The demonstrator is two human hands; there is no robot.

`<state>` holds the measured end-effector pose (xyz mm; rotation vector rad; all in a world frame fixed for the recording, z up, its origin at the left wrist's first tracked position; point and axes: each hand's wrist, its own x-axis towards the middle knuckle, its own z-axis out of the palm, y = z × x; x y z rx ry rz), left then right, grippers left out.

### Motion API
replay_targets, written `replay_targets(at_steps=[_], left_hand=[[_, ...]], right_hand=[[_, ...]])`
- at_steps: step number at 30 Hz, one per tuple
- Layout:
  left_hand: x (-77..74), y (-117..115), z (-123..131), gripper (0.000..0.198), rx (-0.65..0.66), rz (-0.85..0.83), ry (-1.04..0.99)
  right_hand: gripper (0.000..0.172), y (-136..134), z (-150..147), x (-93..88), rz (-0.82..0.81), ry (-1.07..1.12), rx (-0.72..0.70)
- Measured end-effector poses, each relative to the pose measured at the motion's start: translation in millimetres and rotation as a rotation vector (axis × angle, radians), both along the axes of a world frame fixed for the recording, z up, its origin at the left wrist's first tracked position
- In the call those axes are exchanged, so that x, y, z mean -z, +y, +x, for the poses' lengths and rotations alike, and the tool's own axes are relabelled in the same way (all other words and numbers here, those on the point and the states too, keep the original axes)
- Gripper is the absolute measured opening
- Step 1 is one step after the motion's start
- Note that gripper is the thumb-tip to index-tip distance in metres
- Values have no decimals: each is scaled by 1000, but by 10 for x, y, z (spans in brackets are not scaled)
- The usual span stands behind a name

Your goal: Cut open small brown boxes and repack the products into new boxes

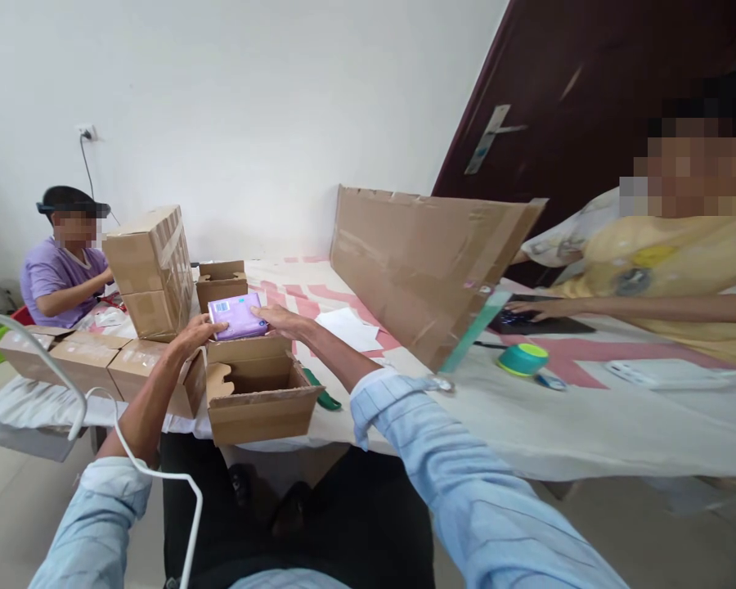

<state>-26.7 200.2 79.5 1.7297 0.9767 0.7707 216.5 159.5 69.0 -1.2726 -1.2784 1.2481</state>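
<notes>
A purple packet with a white barcode label is held between my two hands, above the far side of an open cardboard box. At its left end, the fingers of my left hand close on the packet. My right hand grips the opposite end. The box stands at the table's front edge with its flaps raised; its visible inside is shadowed, and I cannot make out the bottom. Just behind the packet is another open cardboard box.
Closed cartons line the left, beside a taller stack. A large cardboard panel leans upright on the right. White paper, a green object and a teal-yellow round item lie about. Two other people sit left and right.
</notes>
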Motion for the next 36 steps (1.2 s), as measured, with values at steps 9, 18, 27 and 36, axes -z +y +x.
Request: replay_targets(at_steps=[9,18,27,36], left_hand=[[-405,-117,-30,75,-8,184,-144],[-909,-420,-19,101,146,493,-235],[-803,-307,-86,70,118,525,26],[-486,233,-185,58,-143,521,394]], right_hand=[[66,-175,-7,-319,362,61,-67],[87,-491,95,-674,677,-3,-62],[93,-766,232,-358,527,-265,-36],[48,-980,413,180,222,-350,-50]])
